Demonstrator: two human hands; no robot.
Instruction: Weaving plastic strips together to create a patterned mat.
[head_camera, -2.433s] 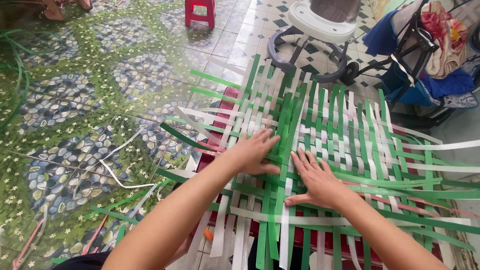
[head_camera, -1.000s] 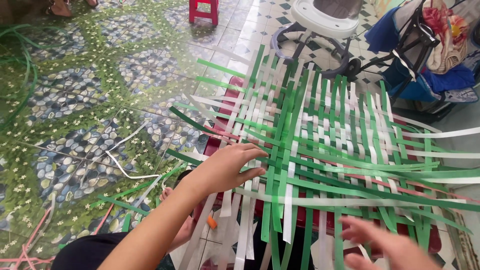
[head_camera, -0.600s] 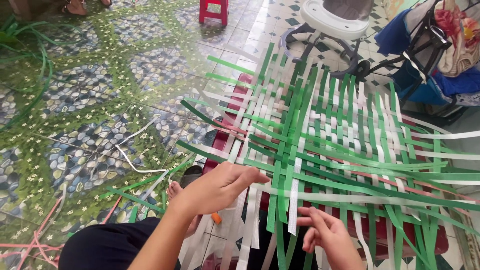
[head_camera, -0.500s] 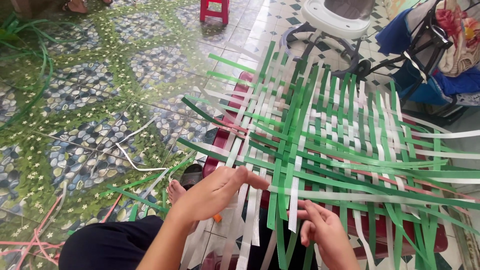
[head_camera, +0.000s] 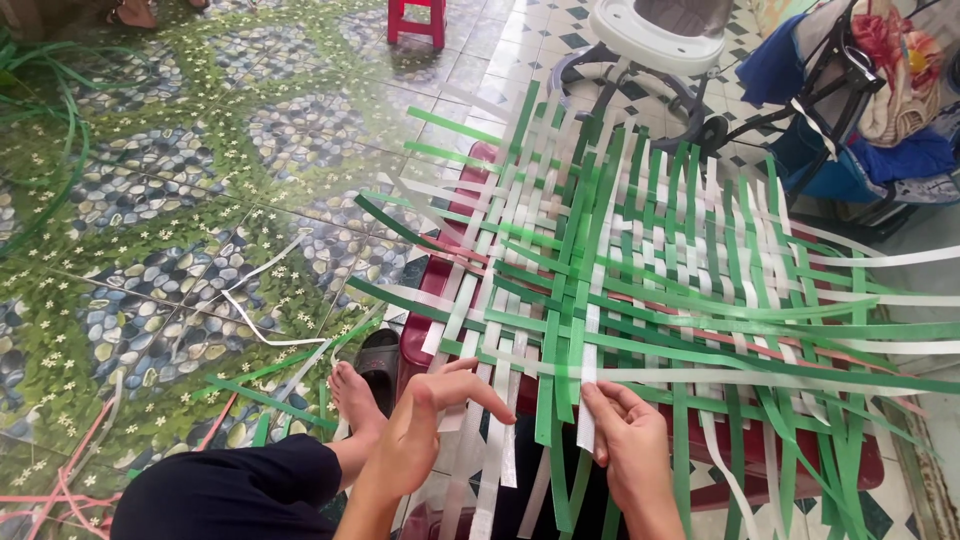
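Right hand (head_camera: 630, 450) fingers pinching a white strip (head_camera: 588, 400), left hand (head_camera: 420, 425) fingers loose, woven mat (head_camera: 680, 270) hiding red stool (head_camera: 440, 280).

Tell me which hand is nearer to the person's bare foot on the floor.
Left. The left hand hovers just right of the bare foot, fingers spread over the white strips. The right hand is farther off, across the woven mat, at a white strip's end.

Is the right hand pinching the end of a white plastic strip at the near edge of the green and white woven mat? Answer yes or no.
Yes: the right hand has its fingertips closed on the lower end of a white plastic strip hanging from the green and white woven mat.
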